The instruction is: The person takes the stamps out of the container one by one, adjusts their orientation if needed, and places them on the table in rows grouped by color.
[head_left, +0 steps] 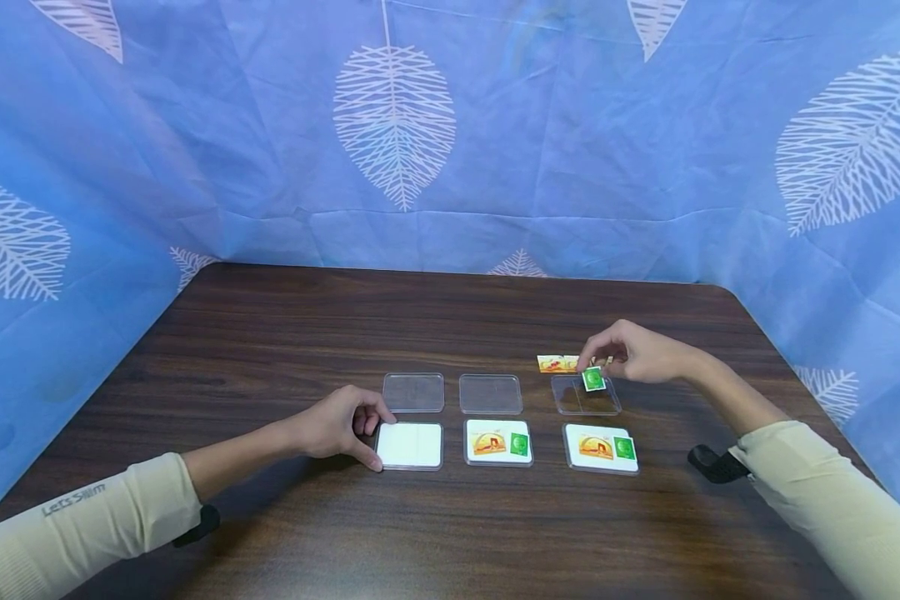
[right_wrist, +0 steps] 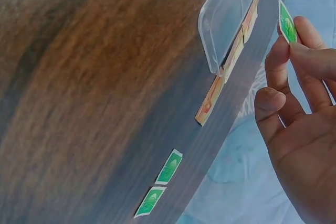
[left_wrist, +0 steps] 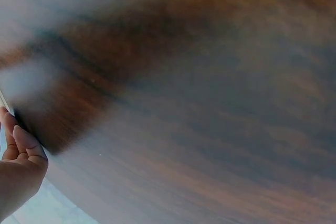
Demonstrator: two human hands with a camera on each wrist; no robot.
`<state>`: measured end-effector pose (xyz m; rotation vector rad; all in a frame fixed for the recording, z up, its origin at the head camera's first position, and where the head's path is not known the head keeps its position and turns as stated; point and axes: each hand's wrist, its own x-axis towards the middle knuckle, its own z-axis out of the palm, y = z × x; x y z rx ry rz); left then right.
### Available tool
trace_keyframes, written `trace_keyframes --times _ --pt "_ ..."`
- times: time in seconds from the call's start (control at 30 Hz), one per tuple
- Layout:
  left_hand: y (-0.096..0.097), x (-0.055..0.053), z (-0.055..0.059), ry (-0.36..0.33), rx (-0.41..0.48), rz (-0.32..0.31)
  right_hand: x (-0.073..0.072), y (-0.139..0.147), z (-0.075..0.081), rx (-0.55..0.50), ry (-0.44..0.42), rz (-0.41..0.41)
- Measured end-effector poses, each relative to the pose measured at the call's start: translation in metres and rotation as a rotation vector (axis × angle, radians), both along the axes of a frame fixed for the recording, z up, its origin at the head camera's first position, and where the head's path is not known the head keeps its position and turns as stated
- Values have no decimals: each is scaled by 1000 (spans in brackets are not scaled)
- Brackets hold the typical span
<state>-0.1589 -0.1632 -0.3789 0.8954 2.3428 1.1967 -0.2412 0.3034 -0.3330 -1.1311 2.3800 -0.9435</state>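
Note:
My right hand (head_left: pixel 641 354) pinches a small green stamp (head_left: pixel 593 379) between thumb and fingertips, held up over the right-hand clear plastic lid (head_left: pixel 585 396). In the right wrist view the same green stamp (right_wrist: pixel 287 22) stands upright in the fingertips. My left hand (head_left: pixel 341 425) grips the left side of a shallow clear case with a blank white card (head_left: pixel 410 445), thumb at its near corner and a finger at the far one. In the left wrist view only part of that hand (left_wrist: pixel 21 150) shows, at the left edge.
Two more cases hold white cards, the middle card (head_left: pixel 487 460) and the right card (head_left: pixel 581 464), each bearing an orange stamp and a green stamp. Clear lids (head_left: pixel 414 393) lie behind. Orange stamps (right_wrist: pixel 210 100) and two loose green stamps (right_wrist: pixel 169 167) lie on the table.

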Motion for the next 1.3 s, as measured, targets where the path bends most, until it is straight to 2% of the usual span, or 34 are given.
trace_keyframes --times 0.47,0.73,1.07,1.3 --pt "-1 -1 -1 -2 -3 -2 -2 17 -7 -23 11 -2" --pt "-1 -1 -1 9 -7 -9 -2 34 -9 -24 17 -51" --pt "-2 -2 -1 22 2 -20 -4 56 -16 -49 98 -101" --pt "-2 -2 -1 20 3 -22 -1 65 -20 -59 122 -148"
